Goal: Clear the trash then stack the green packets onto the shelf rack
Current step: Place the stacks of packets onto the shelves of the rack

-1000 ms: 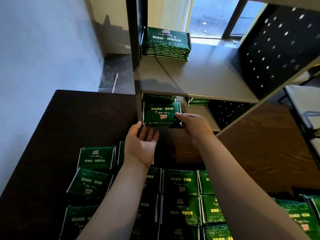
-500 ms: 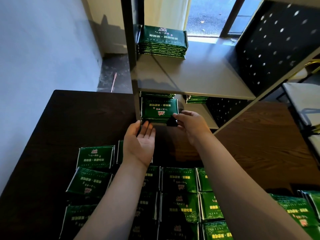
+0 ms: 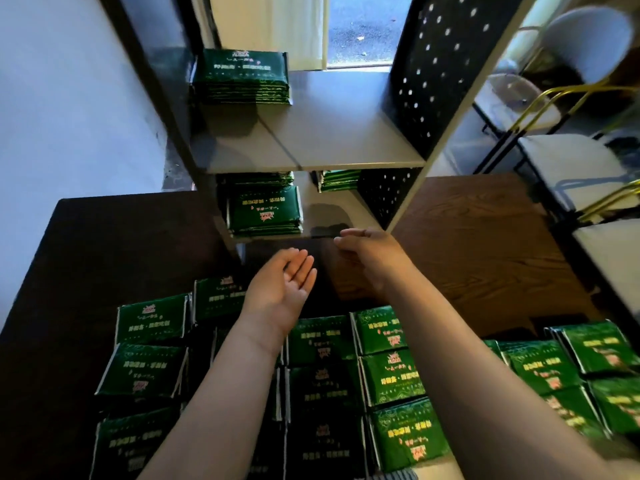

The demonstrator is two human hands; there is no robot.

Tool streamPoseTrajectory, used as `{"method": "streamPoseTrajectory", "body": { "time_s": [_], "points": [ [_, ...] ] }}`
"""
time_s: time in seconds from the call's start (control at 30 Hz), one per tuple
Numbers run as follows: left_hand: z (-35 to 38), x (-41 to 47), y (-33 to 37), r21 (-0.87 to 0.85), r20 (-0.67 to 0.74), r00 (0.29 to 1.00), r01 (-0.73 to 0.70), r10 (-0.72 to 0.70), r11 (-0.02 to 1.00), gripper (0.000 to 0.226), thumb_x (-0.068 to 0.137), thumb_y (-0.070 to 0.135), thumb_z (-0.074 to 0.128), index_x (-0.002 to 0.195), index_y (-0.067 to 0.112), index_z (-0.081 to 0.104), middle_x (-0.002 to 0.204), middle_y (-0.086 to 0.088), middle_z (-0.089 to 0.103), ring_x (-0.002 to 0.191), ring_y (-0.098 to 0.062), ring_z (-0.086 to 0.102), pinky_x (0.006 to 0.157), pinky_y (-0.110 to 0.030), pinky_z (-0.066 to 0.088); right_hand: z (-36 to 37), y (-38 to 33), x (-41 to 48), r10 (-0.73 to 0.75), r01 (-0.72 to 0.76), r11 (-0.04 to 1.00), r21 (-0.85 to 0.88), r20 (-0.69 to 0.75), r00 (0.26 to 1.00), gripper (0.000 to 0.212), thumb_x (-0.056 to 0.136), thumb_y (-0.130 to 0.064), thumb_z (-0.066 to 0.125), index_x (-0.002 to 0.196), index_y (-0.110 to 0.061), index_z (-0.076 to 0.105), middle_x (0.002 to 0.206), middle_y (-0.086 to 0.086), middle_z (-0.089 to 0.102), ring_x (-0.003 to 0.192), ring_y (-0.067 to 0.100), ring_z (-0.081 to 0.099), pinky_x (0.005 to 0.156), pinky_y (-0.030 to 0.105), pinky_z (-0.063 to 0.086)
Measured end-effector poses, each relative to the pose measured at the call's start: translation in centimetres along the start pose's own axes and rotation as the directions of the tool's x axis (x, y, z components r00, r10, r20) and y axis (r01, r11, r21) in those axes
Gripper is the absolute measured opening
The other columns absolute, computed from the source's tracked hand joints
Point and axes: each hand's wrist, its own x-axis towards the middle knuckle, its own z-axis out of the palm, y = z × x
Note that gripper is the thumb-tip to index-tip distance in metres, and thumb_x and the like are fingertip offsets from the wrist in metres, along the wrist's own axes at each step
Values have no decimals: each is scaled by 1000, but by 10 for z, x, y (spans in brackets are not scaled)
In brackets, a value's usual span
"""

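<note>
A stack of green packets (image 3: pixel 265 211) sits at the front left of the lower shelf of the shelf rack (image 3: pixel 332 147). Another stack (image 3: pixel 240 77) stands at the back left of the upper shelf, and a third (image 3: pixel 337 180) lies deeper on the lower shelf. Several green packets (image 3: pixel 388 375) lie in rows on the dark table (image 3: pixel 104 244) near me. My left hand (image 3: pixel 280 289) hovers palm-up below the lower stack, fingers straight, holding nothing. My right hand (image 3: pixel 367 252) hangs just right of it, fingers loosely curled and empty, apart from the stack.
A grey wall (image 3: pixel 69 98) runs along the left. The rack's black perforated side panel (image 3: pixel 436 64) stands on the right. Beyond it are a yellow-framed chair (image 3: pixel 571 98) and wooden floor (image 3: pixel 485 244). A window (image 3: pixel 356 29) is behind the rack.
Both hands have let go of the packet stack on the lower shelf and pulled back toward me. The stack now rests on the shelf alone.
</note>
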Motion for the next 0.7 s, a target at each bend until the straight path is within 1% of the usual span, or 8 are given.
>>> {"method": "streamPoseTrajectory", "body": {
  "time_s": [0.17, 0.2, 0.27, 0.37, 0.47, 0.53, 0.63, 0.7],
  "points": [
    [23, 18, -56, 188, 19, 997, 64, -68, 980, 10, 101, 13, 51, 100, 11, 61, 105, -7, 65, 94, -19, 63, 84, -31, 50, -60, 11, -14, 31, -30, 996, 80, -6, 1000, 20, 84, -5, 74, 103, -10, 69, 91, 14, 71, 82, 26, 66, 84, 42, 56],
    [28, 20, -66, 208, 14, 997, 72, -77, 976, 11, 102, 12, 51, 98, 12, 61, 102, -6, 64, 91, -17, 62, 82, -31, 49, -72, 13, -15, 30, -30, 996, 80, -7, 1000, 18, 85, -4, 72, 102, -9, 68, 90, 14, 70, 79, 25, 66, 80, 40, 57],
    [45, 21, -94, 271, 21, 994, 98, -108, 958, 13, 102, 11, 50, 94, 13, 60, 97, -6, 63, 87, -16, 61, 88, -32, 46, -107, 18, -16, 37, -34, 997, 62, -46, 998, 15, 88, -3, 70, 101, -9, 67, 84, 12, 67, 71, 20, 62, 68, 31, 53],
    [68, 18, -133, 400, 40, 991, 100, -126, 911, 12, 101, 8, 51, 94, 12, 59, 93, -6, 62, 86, -15, 60, 95, -33, 45, -155, 29, -16, 57, -50, 997, 63, -117, 991, 14, 88, -3, 70, 97, -11, 64, 83, 8, 65, 75, 17, 62, 68, 26, 51],
    [93, 20, -178, 493, 94, 983, 89, -155, 865, 11, 99, 4, 51, 102, 11, 59, 96, -8, 63, 89, -17, 62, 87, -31, 50, -209, 42, -19, 65, -52, 996, 70, -206, 976, 23, 88, -4, 70, 110, -6, 64, 88, 9, 68, 82, 16, 65, 70, 26, 51],
    [113, 21, -207, 557, 131, 978, 65, -165, 828, 12, 99, 2, 52, 105, 9, 59, 100, -11, 66, 92, -20, 65, 85, -31, 52, -245, 47, -21, 70, -61, 997, 42, -263, 962, 26, 87, -6, 71, 113, -6, 66, 90, 9, 70, 85, 17, 67, 74, 28, 52],
    [142, 23, -250, 705, 172, 963, 27, -208, 709, 16, 97, 1, 56, 110, 9, 59, 103, -12, 67, 98, -24, 65, 91, -34, 52, -294, 53, -23, 69, -84, 996, -28, -355, 932, 27, 84, -6, 73, 110, -11, 68, 99, 9, 72, 91, 19, 67, 79, 32, 52],
    [161, 30, -282, 850, 186, 953, -34, -238, 526, 21, 92, 5, 65, 111, 12, 61, 107, -11, 68, 103, -24, 65, 95, -37, 53, -328, 60, -23, 63, -102, 992, -70, -424, 904, 33, 81, 0, 72, 112, -11, 67, 106, 10, 71, 97, 22, 67, 81, 33, 54]
  ]
}}
